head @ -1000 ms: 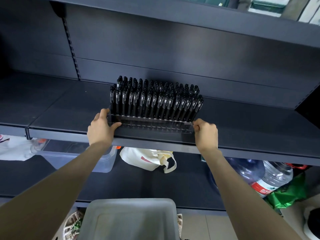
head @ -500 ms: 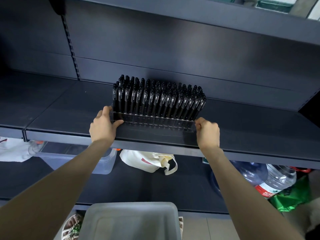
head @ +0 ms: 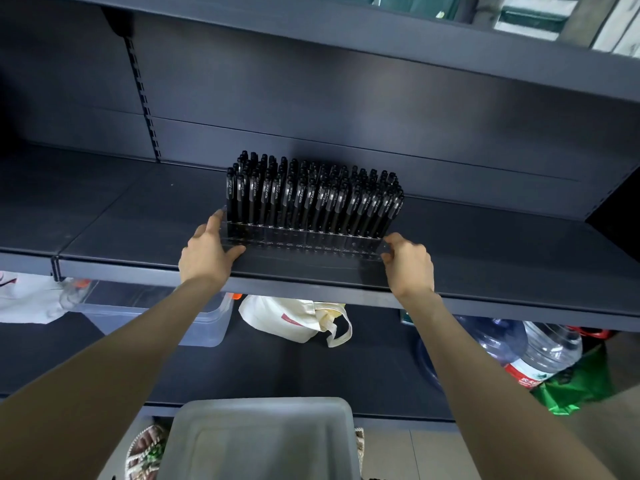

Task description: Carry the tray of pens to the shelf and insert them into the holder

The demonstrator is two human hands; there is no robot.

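The clear plastic tray (head: 304,242) stands on the dark grey metal shelf (head: 138,230), close to its front edge and roughly midway along the board. It is packed with slim black pens (head: 311,199) standing upright in rows, caps up, with pale lettering down the barrels of the front row. The pens on the right lean a little to the right.

The left hand (head: 207,254) is set against the tray's left end. Its fingers lie fairly straight up along that end, and the thumb is spread out along the front of the base – more a press than a grasp. The right hand (head: 410,265) is at the right front corner. Its fingers are curled in and pinch the corner of the tray, knuckles toward the shelf's front edge. Both forearms reach up from below.

Under the board, on a lower shelf, a clear plastic storage box (head: 207,323) sits below the left hand. A cream cloth bag with a red mark (head: 294,320) slumps beside it. Further right lie large transparent water bottles (head: 550,348) – one has a red label – with a crumpled green plastic bag (head: 581,386) just beside them. Nearest of all, at the bottom, is a pale grey plastic tub (head: 263,441).
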